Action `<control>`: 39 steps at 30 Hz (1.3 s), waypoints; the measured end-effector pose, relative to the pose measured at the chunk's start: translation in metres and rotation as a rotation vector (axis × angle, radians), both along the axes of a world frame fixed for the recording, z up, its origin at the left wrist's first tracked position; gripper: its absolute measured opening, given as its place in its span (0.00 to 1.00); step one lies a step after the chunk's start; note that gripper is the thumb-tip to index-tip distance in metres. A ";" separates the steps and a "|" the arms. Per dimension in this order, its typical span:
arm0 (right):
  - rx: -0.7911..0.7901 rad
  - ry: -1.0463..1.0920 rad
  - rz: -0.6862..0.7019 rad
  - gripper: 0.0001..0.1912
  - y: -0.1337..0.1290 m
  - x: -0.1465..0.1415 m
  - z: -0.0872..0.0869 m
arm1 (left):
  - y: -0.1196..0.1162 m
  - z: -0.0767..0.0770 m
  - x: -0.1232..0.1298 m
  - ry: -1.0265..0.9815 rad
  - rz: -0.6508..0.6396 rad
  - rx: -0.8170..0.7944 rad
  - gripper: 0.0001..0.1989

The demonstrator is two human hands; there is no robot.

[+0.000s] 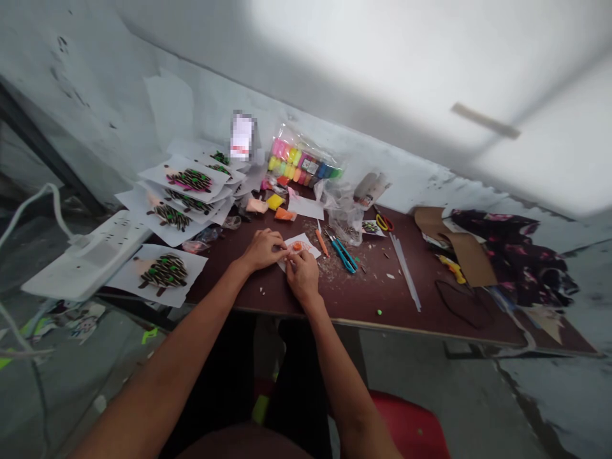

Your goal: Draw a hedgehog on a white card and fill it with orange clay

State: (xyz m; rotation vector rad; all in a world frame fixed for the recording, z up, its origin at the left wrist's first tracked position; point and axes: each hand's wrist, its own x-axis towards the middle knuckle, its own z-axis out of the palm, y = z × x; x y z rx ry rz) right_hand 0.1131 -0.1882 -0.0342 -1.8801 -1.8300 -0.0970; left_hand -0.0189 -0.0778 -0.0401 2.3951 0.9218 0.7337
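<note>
A small white paper (310,246) lies on the dark red table, with a lump of orange modelling clay (297,245) and orange markings on it. My left hand (265,248) rests at the paper's left side, its fingers curled and pinched together. Opposite it, my right hand (304,274) covers the paper's near edge, thumb and fingers also pinched. The fingertips of both hands nearly meet just in front of the clay. Whatever they pinch is too small or hidden to make out. Right of the paper lie an orange craft knife (322,243) and teal-handled pliers (345,256).
Hedgehog pictures on paper (162,274) are stacked at left, beside a white power strip (90,261). Behind are clay packets (275,202), a bag of coloured clay (301,159) and a phone (243,137). Rightward lie scissors (384,222), glue sticks (406,274) and a yellow glue gun (452,269).
</note>
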 end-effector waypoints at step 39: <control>0.255 0.891 -0.137 0.13 -0.013 0.027 0.012 | -0.001 0.005 -0.002 0.012 -0.014 -0.002 0.07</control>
